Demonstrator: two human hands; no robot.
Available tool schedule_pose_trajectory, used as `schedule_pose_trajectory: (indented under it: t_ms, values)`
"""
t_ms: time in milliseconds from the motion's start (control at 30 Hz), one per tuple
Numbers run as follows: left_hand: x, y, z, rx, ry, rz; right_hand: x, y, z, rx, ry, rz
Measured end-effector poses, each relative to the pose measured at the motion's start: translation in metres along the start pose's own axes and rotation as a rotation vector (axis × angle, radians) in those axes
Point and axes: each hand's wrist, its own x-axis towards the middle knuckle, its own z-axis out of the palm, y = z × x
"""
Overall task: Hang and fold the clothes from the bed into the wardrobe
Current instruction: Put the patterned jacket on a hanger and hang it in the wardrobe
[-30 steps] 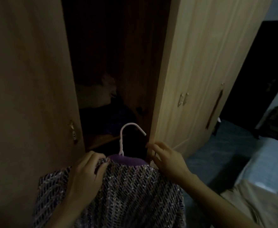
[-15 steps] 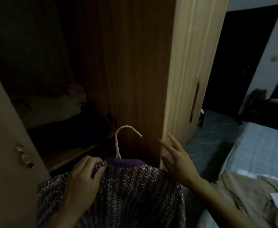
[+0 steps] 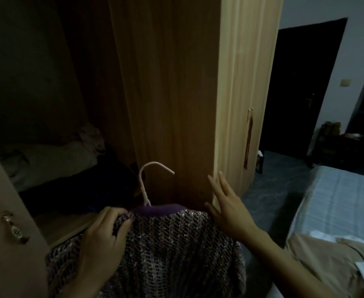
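Left hand (image 3: 103, 235) low in the frame, fingers (image 3: 114, 214) curled into the shoulder of the knitted top (image 3: 168, 250), gripping it on its pink hanger (image 3: 148, 179). Right hand (image 3: 228, 209) at centre, fingers spread and straight, hovering by the edge of the wardrobe (image 3: 232, 104). Top sits bottom centre, before the open wardrobe; bed (image 3: 340, 203) with beige clothes (image 3: 327, 254) lower right
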Motion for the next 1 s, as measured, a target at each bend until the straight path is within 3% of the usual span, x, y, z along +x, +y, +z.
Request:
schedule_pose_trajectory:
  t_ms: [267,467,567,833,1000]
  values:
    - [-0.004,-0.011,-0.006,0.025,-0.024,0.015,0.011,-0.011,0.003,0.054,-0.019,0.122]
    - [-0.009,-0.015,-0.008,0.078,-0.039,0.032,0.002,-0.018,0.005,0.066,0.027,0.109]
    - [-0.011,-0.019,-0.009,0.112,-0.037,0.050,-0.008,-0.033,0.009,0.019,0.058,0.051]
    - [-0.002,-0.035,-0.043,0.117,0.071,0.072,-0.009,-0.079,0.022,0.128,-0.130,-0.159]
    - [0.009,-0.044,-0.075,0.127,0.170,0.092,0.006,-0.111,0.032,0.241,-0.008,-0.286]
